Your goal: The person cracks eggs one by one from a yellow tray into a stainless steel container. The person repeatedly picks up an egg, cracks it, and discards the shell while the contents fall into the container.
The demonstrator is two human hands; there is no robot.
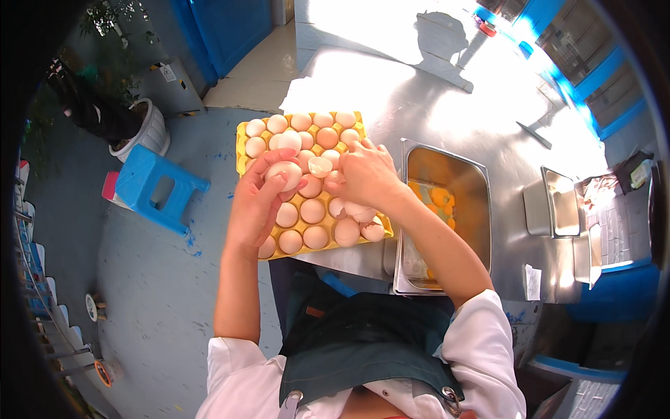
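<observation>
A yellow egg tray (330, 238) filled with whole eggs and some broken shells lies on the steel table, its near edge by the apron. Over its left part, my left hand (256, 196) holds an egg (283, 176); another egg (289, 141) shows just above those fingers. My right hand (366, 170) is over the tray's right side, fingers bent downward beside an open eggshell half (320, 166); what its fingertips touch is hidden. Cracked shells (360, 211) sit near the tray's lower right corner. Right of the tray, a deep steel pan (473, 209) contains several yolks (441, 198), partly behind my right forearm.
Smaller steel containers (539, 201) stand farther right on the table (507, 157), with a white paper piece (533, 283) near them. White paper (309, 94) lies behind the tray. A blue plastic stool (152, 183) and a potted plant (152, 125) stand on the floor at left.
</observation>
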